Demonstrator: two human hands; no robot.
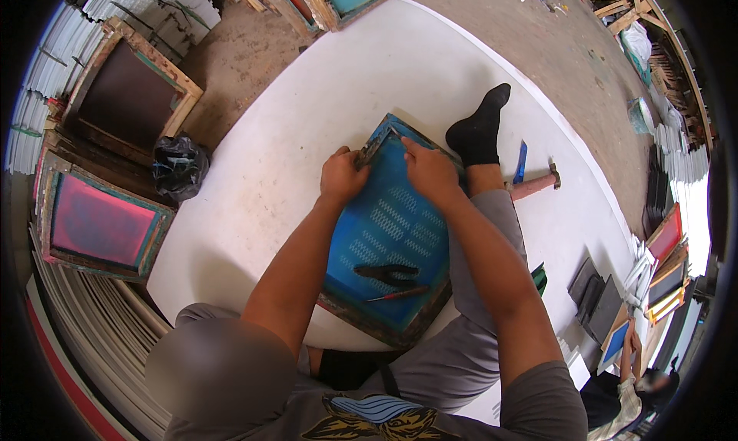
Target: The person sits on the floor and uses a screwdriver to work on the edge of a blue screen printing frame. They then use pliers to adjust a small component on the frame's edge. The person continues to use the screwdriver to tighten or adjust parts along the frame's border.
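A blue screen-printing frame [384, 245] with rows of pale marks on its mesh lies slanted in front of me, beside my outstretched leg. My left hand [344, 175] is closed on its dark wooden edge, near the far end. Close to the far corner, my right hand [432, 170] rests over the mesh with fingers curled and fingertips at the inner edge. What is between those fingertips is too small to make out. Dark-handled pliers [387, 274] and a thin red-and-dark pointed tool [397, 293] lie on the mesh toward me.
A hammer [534, 186] and a blue cutter knife [522, 162] lie right of my foot on the white sheet [254, 164]. A black plastic bag [180, 167] and a pink-meshed frame [104, 220] stand left. Another person's arm [632, 356] shows at lower right.
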